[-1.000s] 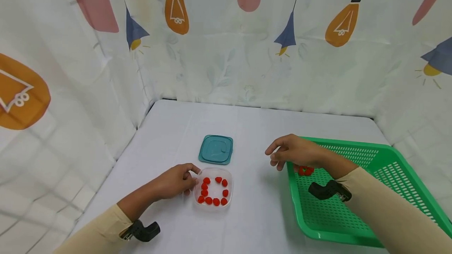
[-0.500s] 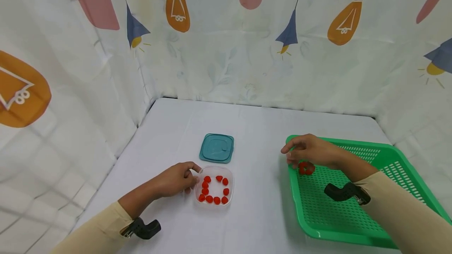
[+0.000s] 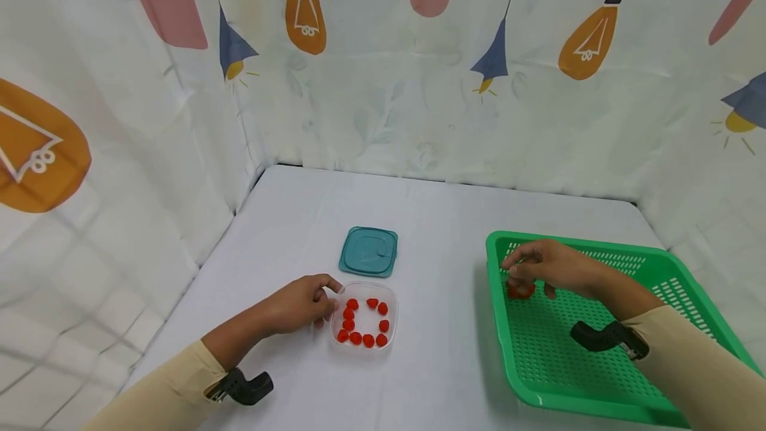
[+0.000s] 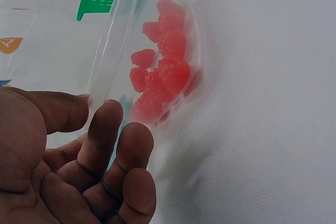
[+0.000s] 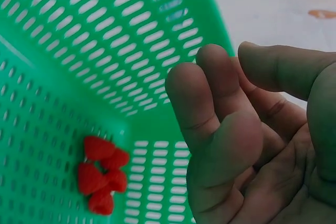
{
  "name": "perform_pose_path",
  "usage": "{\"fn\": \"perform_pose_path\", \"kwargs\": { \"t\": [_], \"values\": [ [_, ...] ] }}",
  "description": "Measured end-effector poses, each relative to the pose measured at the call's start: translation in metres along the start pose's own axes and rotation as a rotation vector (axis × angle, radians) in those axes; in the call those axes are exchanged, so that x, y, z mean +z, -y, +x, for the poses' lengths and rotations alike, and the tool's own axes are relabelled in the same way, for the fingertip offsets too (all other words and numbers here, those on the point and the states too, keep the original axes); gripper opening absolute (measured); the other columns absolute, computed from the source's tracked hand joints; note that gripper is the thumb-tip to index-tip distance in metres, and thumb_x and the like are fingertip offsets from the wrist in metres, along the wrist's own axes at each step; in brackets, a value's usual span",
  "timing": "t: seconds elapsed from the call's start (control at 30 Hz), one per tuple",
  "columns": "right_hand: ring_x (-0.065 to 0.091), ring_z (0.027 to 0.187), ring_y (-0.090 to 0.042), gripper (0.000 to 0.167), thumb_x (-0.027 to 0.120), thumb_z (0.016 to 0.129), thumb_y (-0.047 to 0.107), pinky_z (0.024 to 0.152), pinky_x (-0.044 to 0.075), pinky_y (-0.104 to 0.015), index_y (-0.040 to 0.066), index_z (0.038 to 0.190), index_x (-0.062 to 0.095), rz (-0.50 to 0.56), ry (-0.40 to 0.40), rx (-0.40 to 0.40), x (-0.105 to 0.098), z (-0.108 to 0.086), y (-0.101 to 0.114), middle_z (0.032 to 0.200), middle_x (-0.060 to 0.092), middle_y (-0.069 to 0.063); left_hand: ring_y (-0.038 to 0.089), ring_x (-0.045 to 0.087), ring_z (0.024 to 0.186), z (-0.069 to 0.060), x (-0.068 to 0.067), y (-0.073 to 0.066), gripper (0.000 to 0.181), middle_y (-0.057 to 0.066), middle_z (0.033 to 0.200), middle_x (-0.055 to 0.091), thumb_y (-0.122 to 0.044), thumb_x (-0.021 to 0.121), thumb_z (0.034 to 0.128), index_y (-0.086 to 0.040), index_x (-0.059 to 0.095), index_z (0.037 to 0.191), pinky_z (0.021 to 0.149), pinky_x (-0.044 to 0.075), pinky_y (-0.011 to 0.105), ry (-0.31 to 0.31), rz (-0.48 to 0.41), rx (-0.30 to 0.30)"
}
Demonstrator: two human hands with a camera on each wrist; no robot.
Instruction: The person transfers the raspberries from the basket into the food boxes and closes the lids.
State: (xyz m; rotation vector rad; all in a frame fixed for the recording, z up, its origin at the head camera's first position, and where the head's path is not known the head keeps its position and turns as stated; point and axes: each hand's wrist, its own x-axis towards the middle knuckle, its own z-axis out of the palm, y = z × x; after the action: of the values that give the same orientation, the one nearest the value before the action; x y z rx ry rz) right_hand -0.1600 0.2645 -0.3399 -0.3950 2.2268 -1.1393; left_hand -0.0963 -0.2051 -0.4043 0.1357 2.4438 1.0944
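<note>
A clear plastic container (image 3: 366, 319) with several red raspberries (image 3: 356, 338) along its sides stands on the white table. My left hand (image 3: 299, 306) pinches its near-left rim between thumb and fingers; in the left wrist view the thumb (image 4: 68, 111) lies along that rim. Over the left part of a green basket (image 3: 574, 351) hangs my right hand (image 3: 553, 268), fingers loosely bent and holding nothing. Just below it, a small cluster of raspberries (image 5: 92, 178) lies in a corner of the basket floor, partly hidden by the hand in the head view.
A teal square lid (image 3: 368, 251) lies flat on the table (image 3: 443, 324) behind the container. White curtains (image 3: 383, 118) printed with bulbs and lamps enclose the table at the back and sides. The basket's raised walls stand around the right hand.
My right hand has moved right, from beside the basket's left rim to above the raspberries inside, and lowered. My left hand stays at the container.
</note>
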Motion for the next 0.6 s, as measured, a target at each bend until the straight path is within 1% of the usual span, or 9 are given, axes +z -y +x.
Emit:
{"fn": "perform_pose_path", "kwargs": {
  "t": [0.07, 0.2, 0.3, 0.43, 0.6],
  "values": [
    [0.064, 0.092, -0.035, 0.037, 0.063, 0.104, 0.025, 0.054, 0.048, -0.035, 0.0, 0.131, 0.061, 0.011, -0.003, 0.013, -0.001, 0.0, -0.006, 0.116, 0.069, -0.019, 0.022, 0.06, 0.07, 0.0, 0.0, 0.0, 0.03, 0.004, 0.076, 0.064, -0.014, 0.068, 0.0977, -0.01, 0.061, 0.127, 0.064, 0.047, 0.034, 0.001, -0.003, -0.002],
    [0.064, 0.093, -0.038, 0.038, 0.062, 0.104, 0.027, 0.055, 0.049, -0.036, 0.001, 0.131, 0.062, -0.005, -0.005, 0.048, -0.004, -0.001, -0.02, 0.105, 0.07, -0.017, 0.023, 0.06, 0.071, 0.0, 0.0, 0.0, 0.03, 0.004, 0.076, 0.064, -0.015, 0.068, 0.0976, -0.011, 0.061, 0.127, 0.064, 0.047, 0.034, 0.004, -0.014, -0.004],
    [0.064, 0.091, -0.037, 0.039, 0.063, 0.104, 0.028, 0.054, 0.05, -0.037, 0.001, 0.131, 0.062, -0.027, -0.013, 0.068, -0.005, -0.003, -0.029, 0.1, 0.069, -0.016, 0.023, 0.06, 0.071, 0.0, 0.0, 0.001, 0.031, 0.005, 0.076, 0.064, -0.016, 0.069, 0.0975, -0.011, 0.061, 0.127, 0.063, 0.047, 0.033, 0.006, -0.018, -0.004],
    [0.065, 0.09, -0.033, 0.04, 0.064, 0.103, 0.028, 0.053, 0.05, -0.038, 0.0, 0.131, 0.062, -0.03, -0.029, 0.095, -0.005, -0.006, -0.039, 0.105, 0.07, -0.016, 0.023, 0.059, 0.071, 0.001, 0.0, 0.001, 0.031, 0.005, 0.077, 0.063, -0.016, 0.069, 0.0976, -0.011, 0.061, 0.127, 0.062, 0.046, 0.033, 0.006, -0.015, -0.006],
    [0.066, 0.088, -0.032, 0.042, 0.065, 0.102, 0.027, 0.051, 0.049, -0.039, -0.002, 0.133, 0.061, -0.014, -0.026, 0.113, -0.007, -0.007, -0.05, 0.106, 0.07, -0.015, 0.023, 0.059, 0.07, 0.001, 0.001, 0.0, 0.031, 0.005, 0.077, 0.063, -0.016, 0.069, 0.0976, -0.012, 0.061, 0.127, 0.062, 0.047, 0.033, 0.001, -0.004, -0.015]
  ]
}}
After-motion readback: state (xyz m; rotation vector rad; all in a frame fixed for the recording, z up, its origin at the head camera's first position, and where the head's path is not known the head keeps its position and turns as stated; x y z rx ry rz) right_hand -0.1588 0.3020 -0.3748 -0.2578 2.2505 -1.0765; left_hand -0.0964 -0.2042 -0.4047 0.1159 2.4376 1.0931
